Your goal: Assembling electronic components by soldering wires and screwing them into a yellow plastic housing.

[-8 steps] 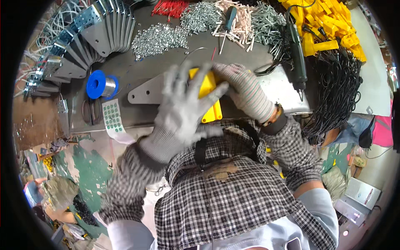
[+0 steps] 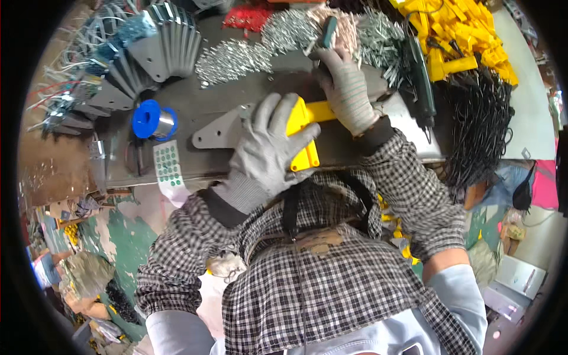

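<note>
My left hand [image 2: 263, 139], in a grey glove, lies spread over a flat grey metal bracket [image 2: 219, 130] and a yellow plastic part [image 2: 305, 155]. Its fingers are stretched out and the thumb rests across the yellow part. A yellow arm [image 2: 321, 111] of plastic reaches right, toward my right wrist. My right hand [image 2: 349, 89], in a striped glove, is bent at the lower end of a screwdriver [image 2: 329, 32] with a dark green handle. The screwdriver's blade is hidden, and blurred fingertips do not show whether they grip it.
Loose nuts [image 2: 234, 59], screws [image 2: 290, 29], pale plugs [image 2: 343, 26] and red pieces [image 2: 245, 19] lie at the back. Stacked metal brackets [image 2: 168, 47] and a blue solder spool [image 2: 148, 118] stand left. Right are a power screwdriver [image 2: 420, 83], yellow parts [image 2: 461, 35] and black cables [image 2: 482, 124].
My right hand has left the yellow part and moved up to the screwdriver. My left hand, blurred before, now rests on the bracket and yellow part. The whole view has shifted slightly.
</note>
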Tool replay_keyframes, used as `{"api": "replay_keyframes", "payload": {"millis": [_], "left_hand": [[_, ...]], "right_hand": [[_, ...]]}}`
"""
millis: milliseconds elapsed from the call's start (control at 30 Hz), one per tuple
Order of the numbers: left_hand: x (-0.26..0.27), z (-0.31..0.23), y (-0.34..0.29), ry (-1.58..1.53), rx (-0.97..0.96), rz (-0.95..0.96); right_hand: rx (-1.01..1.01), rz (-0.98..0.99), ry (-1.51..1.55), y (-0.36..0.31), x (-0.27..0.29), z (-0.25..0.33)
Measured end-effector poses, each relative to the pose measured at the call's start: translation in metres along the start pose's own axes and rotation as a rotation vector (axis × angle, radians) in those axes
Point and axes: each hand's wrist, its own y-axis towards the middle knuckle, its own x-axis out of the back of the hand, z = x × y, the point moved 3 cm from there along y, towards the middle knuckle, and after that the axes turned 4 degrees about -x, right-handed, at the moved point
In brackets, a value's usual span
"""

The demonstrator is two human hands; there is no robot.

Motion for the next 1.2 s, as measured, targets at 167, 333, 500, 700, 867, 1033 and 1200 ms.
{"api": "replay_keyframes", "payload": {"millis": [167,333,500,700,867,1033,1200], "left_hand": [[0.0,-0.004,-0.007,-0.003,0.045,0.006],[0.011,-0.007,0.001,-0.034,0.013,-0.01],[0.035,0.06,0.021,-0.172,0.24,-0.264],[-0.01,0.127,0.091,-0.231,0.36,0.124],[-0.027,0.114,0.125,0.021,0.181,0.244],[-0.032,0.107,0.142,0.253,0.195,0.406],[-0.025,0.106,0.128,0.108,-0.048,0.283]], "right_hand": [[-0.065,0.274,-0.091,0.039,-0.015,0.008],[-0.199,0.591,-0.588,0.077,-0.067,0.001],[-0.239,0.493,-0.41,0.064,-0.048,-0.007],[-0.353,0.461,0.027,0.053,-0.016,-0.02],[-0.387,0.471,0.016,0.052,-0.008,-0.03],[-0.211,0.428,0.157,0.052,-0.004,-0.035],[-0.174,0.419,-0.064,0.057,0.006,-0.025]]}}
